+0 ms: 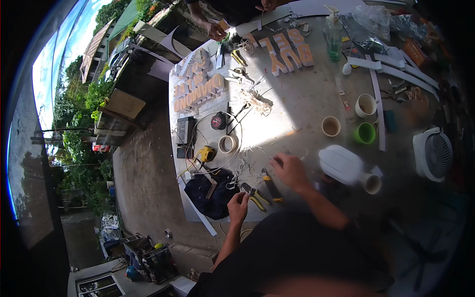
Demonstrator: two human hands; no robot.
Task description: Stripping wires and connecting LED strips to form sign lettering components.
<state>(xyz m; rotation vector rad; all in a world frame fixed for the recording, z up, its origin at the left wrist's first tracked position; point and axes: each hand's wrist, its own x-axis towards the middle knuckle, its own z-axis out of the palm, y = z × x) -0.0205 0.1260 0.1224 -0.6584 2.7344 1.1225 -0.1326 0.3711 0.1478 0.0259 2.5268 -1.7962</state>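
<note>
My left hand (238, 207) is at the table's near edge, thumb and fingers pinched together. Something small and pale may be at its fingertips, too small to make out. Close beside it lie yellow-and-black pliers (256, 198). My right hand (291, 171) hovers over or rests on the table, fingers apart and slightly bent, with nothing visible in them. Just left of it is a second pair of pliers (272, 187) with dark and orange-yellow handles. Thin white wires (242, 166) lie loosely between and beyond the hands. A dark blue cloth (210, 195) is bunched left of the pliers.
Farther off are a tape roll (227, 144), a yellow tool (206, 154), a round red-and-black tape measure (218, 122) and block letters (292, 54). On the right stand cups (331, 126), a white container (340, 161) and a fan (426, 156). Another person's hand (216, 31) is across the table.
</note>
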